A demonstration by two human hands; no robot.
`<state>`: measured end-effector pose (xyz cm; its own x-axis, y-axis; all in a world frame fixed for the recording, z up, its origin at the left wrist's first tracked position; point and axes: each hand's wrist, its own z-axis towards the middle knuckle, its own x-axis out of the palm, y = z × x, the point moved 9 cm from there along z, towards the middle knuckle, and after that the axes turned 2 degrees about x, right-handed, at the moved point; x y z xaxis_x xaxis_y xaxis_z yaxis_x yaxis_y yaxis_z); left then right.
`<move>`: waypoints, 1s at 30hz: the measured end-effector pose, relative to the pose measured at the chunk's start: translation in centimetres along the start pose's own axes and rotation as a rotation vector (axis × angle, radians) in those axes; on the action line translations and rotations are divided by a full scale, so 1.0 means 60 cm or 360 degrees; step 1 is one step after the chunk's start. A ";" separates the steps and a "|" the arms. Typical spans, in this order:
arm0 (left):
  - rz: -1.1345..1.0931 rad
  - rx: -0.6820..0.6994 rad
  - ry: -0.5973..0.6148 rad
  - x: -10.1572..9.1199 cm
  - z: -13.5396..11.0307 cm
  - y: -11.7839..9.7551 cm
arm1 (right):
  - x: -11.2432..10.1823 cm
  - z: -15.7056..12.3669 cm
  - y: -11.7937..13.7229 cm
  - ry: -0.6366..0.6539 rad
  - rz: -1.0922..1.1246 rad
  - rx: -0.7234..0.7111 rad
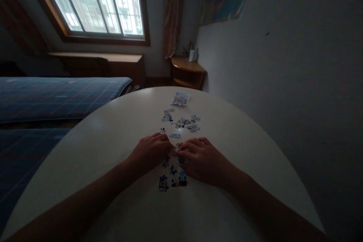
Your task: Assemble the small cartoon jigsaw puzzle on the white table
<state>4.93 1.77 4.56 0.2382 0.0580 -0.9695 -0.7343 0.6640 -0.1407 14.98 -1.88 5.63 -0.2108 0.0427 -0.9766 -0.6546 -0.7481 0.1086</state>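
Off to your left, the plaid bed (56, 98) stands beside the worktop (113, 128). Your left hand (151, 149) rests low, fingers curled together at the near cluster of puzzle pieces (178, 146); you may be steadying one, but I cannot tell whether anything is pinched. Nearer you lies a blue-and-yellow piece group (163, 183), probably kept close for easy reach. The cluster itself sits between your hands, likely so both can get at it. Farthest back, the picture card (180, 99) seems placed clear of your arms yet in sight; the loose pieces (185, 123) lie before it. Your right hand (202, 158) has its fingers loosely bent, slightly parted; any grip is hidden.
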 end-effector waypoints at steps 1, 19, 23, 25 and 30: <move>-0.0023 0.0008 -0.0009 0.001 0.000 0.000 | 0.000 0.000 0.001 0.0005 -0.0007 -0.0002; -0.0182 -0.0099 -0.0127 0.005 0.006 0.018 | 0.007 0.000 0.000 0.0066 -0.0033 -0.0032; -0.0214 -0.0122 -0.0098 0.007 0.007 0.025 | 0.008 -0.001 -0.004 0.0051 0.0015 -0.0025; -0.0242 -0.0119 -0.0086 0.007 0.007 0.027 | 0.009 -0.001 -0.006 0.0047 0.0049 -0.0019; -0.0324 -0.0197 -0.0081 0.007 0.003 0.043 | 0.007 -0.002 -0.012 0.0012 0.0144 0.0009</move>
<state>3.26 3.65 3.82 0.4188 -0.0283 -0.9076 -0.7392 0.5698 -0.3589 15.43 -1.39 5.11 -0.2639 -0.0297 -0.9641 -0.6373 -0.7449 0.1974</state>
